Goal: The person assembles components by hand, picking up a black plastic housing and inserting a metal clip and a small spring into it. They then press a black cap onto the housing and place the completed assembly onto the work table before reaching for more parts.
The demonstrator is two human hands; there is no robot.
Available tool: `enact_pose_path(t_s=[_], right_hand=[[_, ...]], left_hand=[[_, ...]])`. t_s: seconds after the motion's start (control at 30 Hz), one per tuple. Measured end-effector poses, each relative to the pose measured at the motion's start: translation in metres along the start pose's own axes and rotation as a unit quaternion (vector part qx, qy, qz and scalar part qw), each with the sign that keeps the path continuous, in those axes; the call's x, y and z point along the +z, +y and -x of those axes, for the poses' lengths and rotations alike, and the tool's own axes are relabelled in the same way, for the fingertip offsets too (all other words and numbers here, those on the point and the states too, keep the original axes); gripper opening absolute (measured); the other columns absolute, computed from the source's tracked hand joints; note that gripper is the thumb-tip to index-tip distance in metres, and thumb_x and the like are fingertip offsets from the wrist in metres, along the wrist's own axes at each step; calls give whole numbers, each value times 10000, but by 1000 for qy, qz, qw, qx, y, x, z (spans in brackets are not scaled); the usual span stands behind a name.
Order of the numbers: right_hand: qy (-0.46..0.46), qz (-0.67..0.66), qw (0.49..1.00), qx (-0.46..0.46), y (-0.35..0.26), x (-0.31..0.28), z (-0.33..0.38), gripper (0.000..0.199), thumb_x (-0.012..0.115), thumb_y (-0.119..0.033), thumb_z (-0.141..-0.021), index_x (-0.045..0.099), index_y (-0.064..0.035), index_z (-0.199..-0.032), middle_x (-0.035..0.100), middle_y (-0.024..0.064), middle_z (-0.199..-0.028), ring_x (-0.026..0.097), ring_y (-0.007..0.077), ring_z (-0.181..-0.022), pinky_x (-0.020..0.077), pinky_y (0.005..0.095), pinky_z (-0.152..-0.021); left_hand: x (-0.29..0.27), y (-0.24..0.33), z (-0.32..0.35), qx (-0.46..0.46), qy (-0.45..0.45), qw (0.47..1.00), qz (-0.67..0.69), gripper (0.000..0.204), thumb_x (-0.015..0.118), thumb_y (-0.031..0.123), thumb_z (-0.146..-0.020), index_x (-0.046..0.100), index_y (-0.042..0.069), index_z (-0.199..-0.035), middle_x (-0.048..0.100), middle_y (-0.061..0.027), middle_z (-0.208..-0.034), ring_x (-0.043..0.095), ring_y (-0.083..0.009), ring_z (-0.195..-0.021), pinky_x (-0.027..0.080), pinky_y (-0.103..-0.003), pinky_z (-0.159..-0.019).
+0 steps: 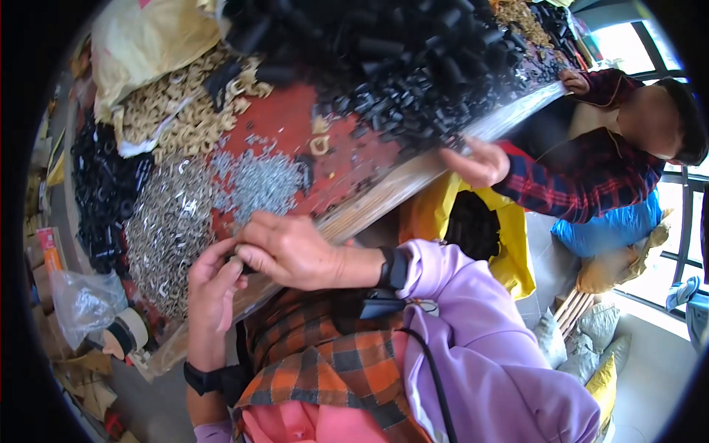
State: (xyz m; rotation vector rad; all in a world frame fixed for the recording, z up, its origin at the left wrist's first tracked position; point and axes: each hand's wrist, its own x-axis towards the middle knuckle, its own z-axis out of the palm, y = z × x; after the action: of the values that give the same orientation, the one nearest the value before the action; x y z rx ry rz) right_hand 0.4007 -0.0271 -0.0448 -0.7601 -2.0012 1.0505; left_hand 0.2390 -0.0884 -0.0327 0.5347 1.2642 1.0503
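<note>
Over the near edge of the table, my left hand point(213, 284) and my right hand point(295, 249) meet fingertip to fingertip. Both are closed in a pinch around something small and dark, mostly hidden by the fingers. Just beyond them lies a heap of small grey screw-like pieces point(264, 184). To its left spreads a pile of shiny metal clips point(173, 229). Tan ring-shaped parts point(173, 111) are heaped farther back, and a large mound of black tubular parts point(399, 88) covers the far middle of the red tabletop point(277, 118).
At the right, a co-worker in a plaid sleeve point(576, 188) reaches a hand point(478, 162) to the table's wooden edge point(380, 196). A yellow sack point(517, 255) hangs open below it. Black parts point(103, 192) and a clear plastic bag point(85, 303) are at the left.
</note>
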Motion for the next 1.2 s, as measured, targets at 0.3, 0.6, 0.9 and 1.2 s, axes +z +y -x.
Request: enact_pose_path(t_s=[0.3, 0.6, 0.9, 1.2], right_hand=[[-5, -19, 999, -46, 30, -44, 4, 350, 490, -306, -779, 480, -10, -966, 472, 113, -888, 453, 284, -834, 350, 367, -722], [-76, -78, 993, -52, 56, -66, 17, 671, 538, -409, -694, 332, 20, -1167, 345, 192, -1123, 371, 334, -1008, 291, 439, -835], [-194, -57, 979, -36, 72, -98, 12, 818, 599, -453, -630, 286, 21, -1219, 292, 220, -1196, 361, 346, -1036, 310, 423, -816], [-201, -44, 979, -7, 83, -97, 8, 787, 656, -377, -549, 369, -29, -1195, 380, 174, -1130, 440, 304, -930, 350, 392, -759]], left_hand=[[49, 6, -28, 1, -16, 1000, -25, 460, 603, 51, -698, 409, -42, -1105, 529, -88, -976, 536, -112, -797, 449, -200, -657], [79, 15, -55, 43, -63, 993, -95, 586, 662, 51, -636, 368, -61, -1130, 508, -112, -1011, 483, -165, -950, 374, -260, -813], [85, 30, -77, -62, -98, 988, -101, 675, 662, 48, -595, 320, -40, -1170, 537, -99, -904, 512, -115, -810, 394, -215, -724], [73, 33, -95, -130, -107, 979, -113, 749, 701, 99, -548, 317, -26, -1179, 554, -85, -820, 518, -92, -718, 406, -197, -643]])
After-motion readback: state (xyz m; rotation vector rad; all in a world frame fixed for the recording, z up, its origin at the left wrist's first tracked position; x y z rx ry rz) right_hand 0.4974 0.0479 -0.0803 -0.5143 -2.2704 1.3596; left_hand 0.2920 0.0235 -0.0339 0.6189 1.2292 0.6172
